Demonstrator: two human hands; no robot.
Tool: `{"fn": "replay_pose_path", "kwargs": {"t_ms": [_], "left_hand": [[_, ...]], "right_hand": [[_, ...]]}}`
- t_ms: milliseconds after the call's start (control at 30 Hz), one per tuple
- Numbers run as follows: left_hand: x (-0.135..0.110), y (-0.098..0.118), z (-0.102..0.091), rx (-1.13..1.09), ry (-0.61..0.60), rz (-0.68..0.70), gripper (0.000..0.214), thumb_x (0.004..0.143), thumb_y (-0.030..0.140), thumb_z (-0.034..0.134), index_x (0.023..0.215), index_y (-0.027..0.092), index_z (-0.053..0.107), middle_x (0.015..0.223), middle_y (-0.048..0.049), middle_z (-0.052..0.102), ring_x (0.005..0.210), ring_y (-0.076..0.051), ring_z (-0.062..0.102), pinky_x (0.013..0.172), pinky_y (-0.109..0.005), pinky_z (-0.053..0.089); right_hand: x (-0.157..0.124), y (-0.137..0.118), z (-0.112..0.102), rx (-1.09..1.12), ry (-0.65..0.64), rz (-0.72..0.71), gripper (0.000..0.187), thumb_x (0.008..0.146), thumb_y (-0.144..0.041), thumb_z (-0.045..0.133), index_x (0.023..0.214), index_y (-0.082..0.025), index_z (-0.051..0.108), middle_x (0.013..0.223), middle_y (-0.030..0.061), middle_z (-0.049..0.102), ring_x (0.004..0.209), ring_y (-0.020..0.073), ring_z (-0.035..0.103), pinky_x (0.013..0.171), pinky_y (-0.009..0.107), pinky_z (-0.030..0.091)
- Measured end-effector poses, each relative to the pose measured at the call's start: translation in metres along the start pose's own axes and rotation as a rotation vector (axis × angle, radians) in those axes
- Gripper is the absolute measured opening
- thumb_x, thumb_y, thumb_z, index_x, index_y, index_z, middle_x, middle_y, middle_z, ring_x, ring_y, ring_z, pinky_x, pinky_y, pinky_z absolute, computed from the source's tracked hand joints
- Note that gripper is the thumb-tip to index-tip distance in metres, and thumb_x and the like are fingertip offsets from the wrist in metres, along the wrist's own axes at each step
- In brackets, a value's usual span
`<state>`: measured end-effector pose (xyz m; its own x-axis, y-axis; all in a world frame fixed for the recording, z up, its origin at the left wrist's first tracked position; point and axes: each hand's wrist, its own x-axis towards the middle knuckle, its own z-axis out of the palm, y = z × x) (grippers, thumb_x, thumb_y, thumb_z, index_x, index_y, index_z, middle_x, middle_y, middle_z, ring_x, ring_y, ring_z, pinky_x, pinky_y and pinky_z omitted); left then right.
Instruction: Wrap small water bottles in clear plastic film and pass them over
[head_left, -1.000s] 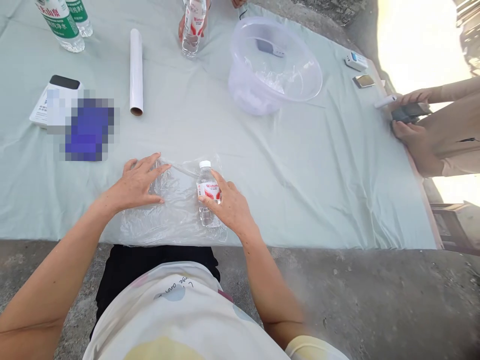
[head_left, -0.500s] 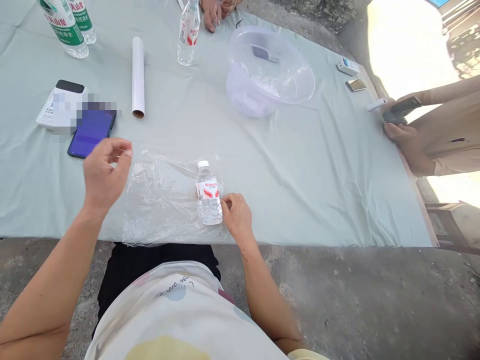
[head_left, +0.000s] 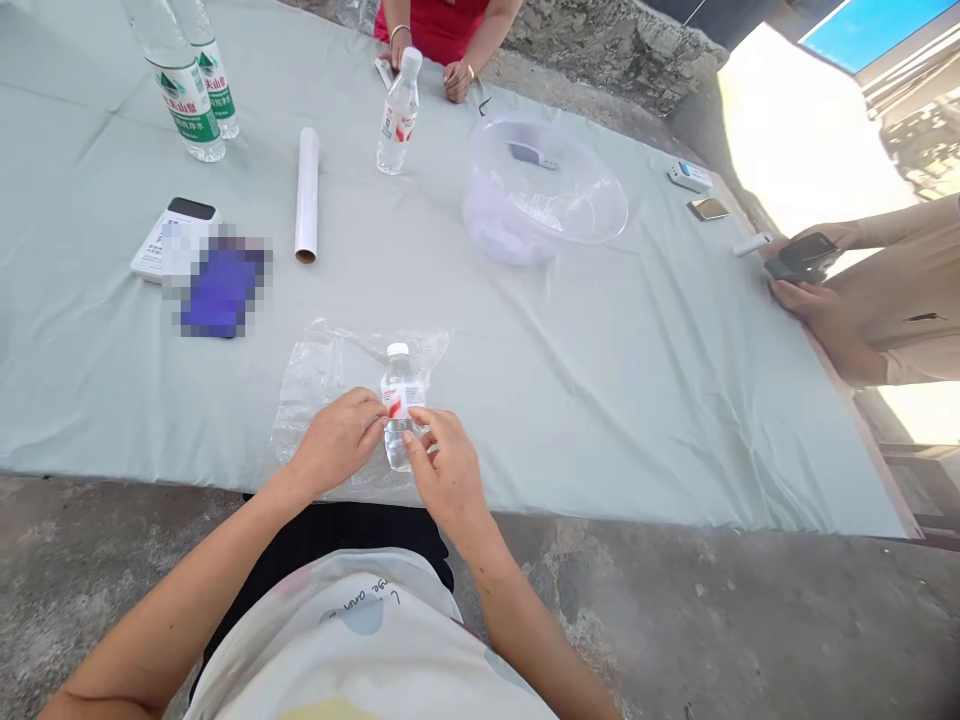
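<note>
A small water bottle with a white cap and a red-and-white label lies on a sheet of clear plastic film, cap pointing away from me. My left hand is at the bottle's left side, fingertips closed against the label. From the right, my right hand grips the bottle, its thumb and fingers on the label and lower body. Creased film spreads out mostly to the left of the bottle, partly hidden under my left hand.
A roll of film, a white box, a blurred purple phone and a clear basin stand on the cloth-covered table. Larger bottles and another bottle stand farther back. Two other people's hands are at the edges.
My left hand has come from beside the phone to the bottle. The right hand has moved onto the bottle, which has turned and shifted slightly on the film. My view has tilted up.
</note>
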<state>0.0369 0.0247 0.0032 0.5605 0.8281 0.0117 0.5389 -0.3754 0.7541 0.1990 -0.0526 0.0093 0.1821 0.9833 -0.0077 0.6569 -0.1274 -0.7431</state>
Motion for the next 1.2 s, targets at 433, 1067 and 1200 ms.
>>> {"fn": "replay_pose_path", "kwargs": {"t_ms": [433, 1067, 1200], "left_hand": [[0.031, -0.016, -0.036, -0.166, -0.103, 0.173, 0.023, 0.089, 0.027, 0.055, 0.103, 0.021, 0.073, 0.134, -0.0083, 0.066, 0.135, -0.027, 0.051, 0.116, -0.049, 0.036], [0.037, -0.070, -0.090, -0.433, 0.434, -0.207, 0.017, 0.090, 0.027, 0.056, 0.099, 0.021, 0.069, 0.103, -0.0035, 0.071, 0.093, -0.017, 0.066, 0.074, -0.026, 0.054], [-0.008, -0.069, -0.095, -0.368, 0.514, -0.299, 0.016, 0.093, 0.028, 0.055, 0.101, 0.022, 0.067, 0.098, -0.0012, 0.070, 0.088, -0.015, 0.066, 0.073, -0.026, 0.054]], "right_hand": [[-0.002, -0.077, 0.072, -0.400, -0.518, -0.337, 0.040, 0.094, -0.037, 0.060, 0.122, -0.009, 0.065, 0.128, 0.0202, 0.064, 0.121, 0.0356, 0.059, 0.088, 0.047, 0.056], [0.030, -0.042, 0.045, 0.190, -0.025, 0.246, 0.039, 0.090, -0.041, 0.060, 0.126, -0.024, 0.059, 0.121, 0.0090, 0.063, 0.094, 0.0165, 0.060, 0.074, 0.031, 0.056], [0.028, -0.080, 0.067, 0.206, -0.138, 0.026, 0.026, 0.092, -0.029, 0.058, 0.117, -0.025, 0.062, 0.112, 0.0054, 0.067, 0.084, 0.0132, 0.060, 0.074, 0.030, 0.054]]}}
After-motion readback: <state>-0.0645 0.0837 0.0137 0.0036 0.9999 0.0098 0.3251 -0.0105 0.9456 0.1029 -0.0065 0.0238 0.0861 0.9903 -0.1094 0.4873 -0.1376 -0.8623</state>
